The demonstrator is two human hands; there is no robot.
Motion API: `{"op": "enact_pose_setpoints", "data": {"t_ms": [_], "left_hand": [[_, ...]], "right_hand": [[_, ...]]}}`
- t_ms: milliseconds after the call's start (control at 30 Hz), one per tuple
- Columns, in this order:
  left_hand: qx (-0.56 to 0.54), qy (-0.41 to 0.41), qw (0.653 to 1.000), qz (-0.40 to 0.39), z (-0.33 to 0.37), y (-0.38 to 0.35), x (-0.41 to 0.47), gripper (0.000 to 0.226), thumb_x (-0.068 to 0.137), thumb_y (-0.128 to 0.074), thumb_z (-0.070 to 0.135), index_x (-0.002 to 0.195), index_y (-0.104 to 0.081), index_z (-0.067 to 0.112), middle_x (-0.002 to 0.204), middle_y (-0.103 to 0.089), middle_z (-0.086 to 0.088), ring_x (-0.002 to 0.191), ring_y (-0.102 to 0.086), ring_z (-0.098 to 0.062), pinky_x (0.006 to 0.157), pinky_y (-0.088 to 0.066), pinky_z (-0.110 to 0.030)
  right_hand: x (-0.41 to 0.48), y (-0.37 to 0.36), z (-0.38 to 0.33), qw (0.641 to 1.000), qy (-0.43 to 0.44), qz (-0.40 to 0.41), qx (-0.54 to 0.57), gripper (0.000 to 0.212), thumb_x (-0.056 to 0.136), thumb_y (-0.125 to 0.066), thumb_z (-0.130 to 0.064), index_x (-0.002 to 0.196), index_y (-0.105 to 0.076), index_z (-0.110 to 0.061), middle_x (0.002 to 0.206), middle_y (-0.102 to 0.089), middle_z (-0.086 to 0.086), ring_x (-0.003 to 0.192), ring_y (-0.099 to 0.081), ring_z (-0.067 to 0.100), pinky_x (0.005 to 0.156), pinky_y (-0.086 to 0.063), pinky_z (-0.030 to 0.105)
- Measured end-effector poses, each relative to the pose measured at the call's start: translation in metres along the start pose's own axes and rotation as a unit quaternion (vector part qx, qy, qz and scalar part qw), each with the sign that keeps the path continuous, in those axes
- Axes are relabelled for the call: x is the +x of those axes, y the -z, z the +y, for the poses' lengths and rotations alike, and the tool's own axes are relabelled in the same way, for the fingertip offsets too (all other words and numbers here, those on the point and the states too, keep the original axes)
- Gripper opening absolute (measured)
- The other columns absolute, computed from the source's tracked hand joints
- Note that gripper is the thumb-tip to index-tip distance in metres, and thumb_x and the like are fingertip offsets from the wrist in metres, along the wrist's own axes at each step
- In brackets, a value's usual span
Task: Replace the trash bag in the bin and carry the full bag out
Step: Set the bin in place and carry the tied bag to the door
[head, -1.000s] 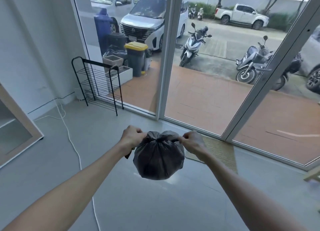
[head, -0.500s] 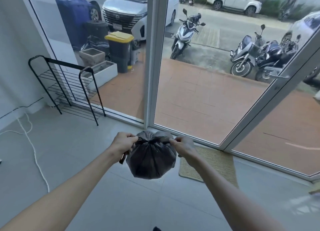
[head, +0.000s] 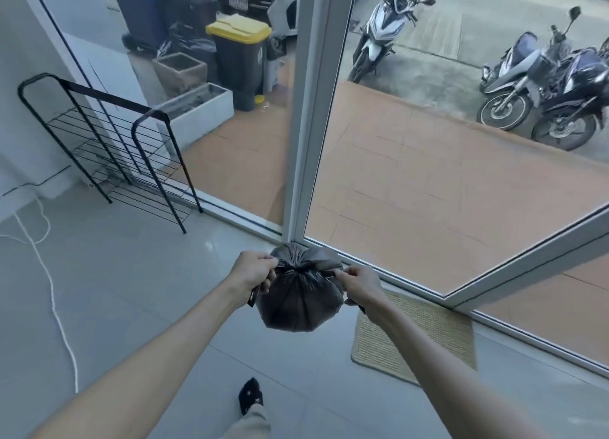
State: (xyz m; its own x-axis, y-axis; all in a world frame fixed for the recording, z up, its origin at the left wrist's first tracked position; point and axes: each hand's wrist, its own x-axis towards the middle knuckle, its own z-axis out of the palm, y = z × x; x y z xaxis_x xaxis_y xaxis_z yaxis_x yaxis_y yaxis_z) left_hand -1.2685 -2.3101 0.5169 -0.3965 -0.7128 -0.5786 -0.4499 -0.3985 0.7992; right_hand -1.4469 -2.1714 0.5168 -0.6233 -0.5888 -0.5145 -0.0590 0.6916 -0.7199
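Observation:
A full black trash bag hangs in the air between my hands, its top gathered into a knot. My left hand grips the bag's left tie end, and my right hand grips the right tie end. Both hands are held at the same height, just in front of the glass door frame. No indoor bin is in view.
A black wire rack stands left by the glass. A woven mat lies at the door on the right. A white cord trails across the grey floor. Outside stand a yellow-lidded bin and motorbikes. My socked foot is below.
I have walked closer to the glass door, with the bag still held between both hands. The view has tilted down and my foot has come into sight.

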Motion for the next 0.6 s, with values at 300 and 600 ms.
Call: {"op": "enact_pose_setpoints", "data": {"t_ms": [300, 600], "left_hand": [[0.036, 0.065, 0.997, 0.001, 0.003, 0.002, 0.137, 0.016, 0.093, -0.057, 0.004, 0.082, -0.068, 0.003, 0.06, -0.055, -0.009, 0.039, -0.042, -0.017, 0.04, -0.037, -0.022], [0.054, 0.111, 0.989, 0.077, -0.057, -0.02, 0.299, 0.021, 0.086, -0.052, -0.001, 0.086, -0.072, -0.003, 0.061, -0.059, -0.01, 0.042, -0.045, -0.02, 0.042, -0.041, -0.024]], "right_hand": [[0.134, -0.039, -0.004, 0.998, -0.054, 0.01, -0.014, 0.03, 0.091, -0.061, -0.022, 0.071, -0.067, 0.0, 0.059, -0.055, 0.004, 0.052, -0.05, 0.017, 0.051, -0.054, 0.031], [0.298, -0.098, 0.035, 0.993, -0.11, 0.006, -0.045, 0.027, 0.087, -0.058, -0.018, 0.069, -0.07, -0.003, 0.06, -0.066, 0.005, 0.05, -0.057, 0.019, 0.059, -0.058, 0.035]]}}
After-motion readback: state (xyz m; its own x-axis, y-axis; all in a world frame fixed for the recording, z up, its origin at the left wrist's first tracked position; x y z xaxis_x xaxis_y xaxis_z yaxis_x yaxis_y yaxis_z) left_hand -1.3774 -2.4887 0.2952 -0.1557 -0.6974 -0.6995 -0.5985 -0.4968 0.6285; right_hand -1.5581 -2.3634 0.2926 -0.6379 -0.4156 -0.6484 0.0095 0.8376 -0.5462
